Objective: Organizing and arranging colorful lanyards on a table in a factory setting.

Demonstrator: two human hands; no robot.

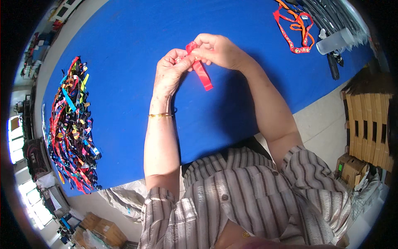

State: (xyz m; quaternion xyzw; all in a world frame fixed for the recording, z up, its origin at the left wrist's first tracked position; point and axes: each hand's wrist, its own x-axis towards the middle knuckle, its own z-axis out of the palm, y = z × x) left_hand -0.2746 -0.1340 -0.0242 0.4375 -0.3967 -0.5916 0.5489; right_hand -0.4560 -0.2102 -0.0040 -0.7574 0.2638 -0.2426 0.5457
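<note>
Over the blue table [124, 50], my two hands meet and pinch one red strap [202, 75]. My left hand [169, 68] grips it from the left, thumb pressed toward the other hand. From the right, my right hand [217, 50] closes on the strap near its small looped upper part. The strap's flat end hangs down from between the fingers toward me. Part of the strap is hidden by the fingers, so I cannot make out any small fitting on it.
At the left lies a long heap of multicoloured straps [74, 128]. Far right are a red and orange printed strap [304, 50], a translucent cylinder [333, 40], a black-handled tool [333, 66] and dark strips in plastic [327, 14]. Cardboard [367, 124] stands beyond the table's right edge.
</note>
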